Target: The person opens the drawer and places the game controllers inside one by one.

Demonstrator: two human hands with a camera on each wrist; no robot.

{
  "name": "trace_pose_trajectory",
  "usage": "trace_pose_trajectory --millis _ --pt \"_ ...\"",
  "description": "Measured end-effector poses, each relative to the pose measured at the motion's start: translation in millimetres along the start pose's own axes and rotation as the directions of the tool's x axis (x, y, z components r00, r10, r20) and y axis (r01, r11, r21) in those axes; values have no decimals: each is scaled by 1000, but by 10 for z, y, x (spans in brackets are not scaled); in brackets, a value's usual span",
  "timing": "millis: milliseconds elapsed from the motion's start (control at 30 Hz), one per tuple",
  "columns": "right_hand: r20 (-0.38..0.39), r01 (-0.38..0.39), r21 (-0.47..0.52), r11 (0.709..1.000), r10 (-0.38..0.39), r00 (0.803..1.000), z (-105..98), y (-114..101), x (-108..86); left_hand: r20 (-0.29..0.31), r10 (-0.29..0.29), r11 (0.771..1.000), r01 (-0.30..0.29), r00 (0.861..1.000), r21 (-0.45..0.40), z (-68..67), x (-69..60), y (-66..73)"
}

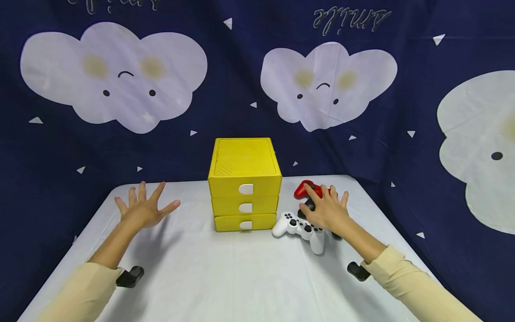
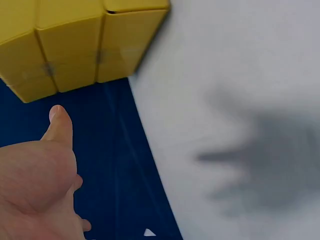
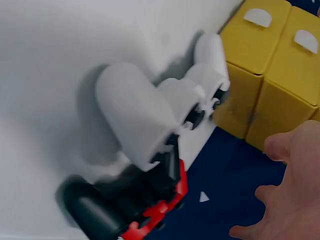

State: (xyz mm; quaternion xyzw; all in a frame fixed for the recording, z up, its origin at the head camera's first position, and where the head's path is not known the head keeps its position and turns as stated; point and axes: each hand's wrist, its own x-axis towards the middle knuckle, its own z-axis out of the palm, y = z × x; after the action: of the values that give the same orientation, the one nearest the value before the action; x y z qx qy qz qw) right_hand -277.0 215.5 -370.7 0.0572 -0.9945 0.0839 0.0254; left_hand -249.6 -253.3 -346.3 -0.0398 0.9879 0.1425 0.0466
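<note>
My left hand [image 1: 141,211] hovers over the left side of the table with its fingers spread, holding nothing; its shadow falls on the cloth below. My right hand [image 1: 327,211] is held above a group of game controllers, fingers apart. Nearest the front lies a white controller [image 1: 293,224]. Behind it is a red controller [image 1: 301,191], and a black controller [image 3: 92,207] sits between them, partly hidden by the right hand in the head view. In the right wrist view the fingers are apart from the controllers.
A yellow cabinet [image 1: 246,158] with three drawers and white handles stands at the table's middle back, its drawers shut. The white controller lies close to its right front corner. A dark blue cloth [image 1: 233,89] with clouds hangs behind the white table [image 1: 241,277].
</note>
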Motion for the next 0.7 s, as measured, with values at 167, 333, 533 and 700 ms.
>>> trace_pose_trajectory --millis 167,333,533,700 --pt "5 31 -3 1000 -31 1000 -110 -94 -10 46 40 999 -40 998 -3 -111 17 122" --pt "2 73 20 997 -73 997 -214 -211 -39 83 111 993 -114 990 24 -237 12 280" --pt "20 132 64 989 -133 991 -382 -389 -90 104 216 975 -219 971 23 -419 -25 518" --pt "46 163 110 980 -169 985 -518 -537 -119 142 269 963 -263 953 -59 -534 -35 738"
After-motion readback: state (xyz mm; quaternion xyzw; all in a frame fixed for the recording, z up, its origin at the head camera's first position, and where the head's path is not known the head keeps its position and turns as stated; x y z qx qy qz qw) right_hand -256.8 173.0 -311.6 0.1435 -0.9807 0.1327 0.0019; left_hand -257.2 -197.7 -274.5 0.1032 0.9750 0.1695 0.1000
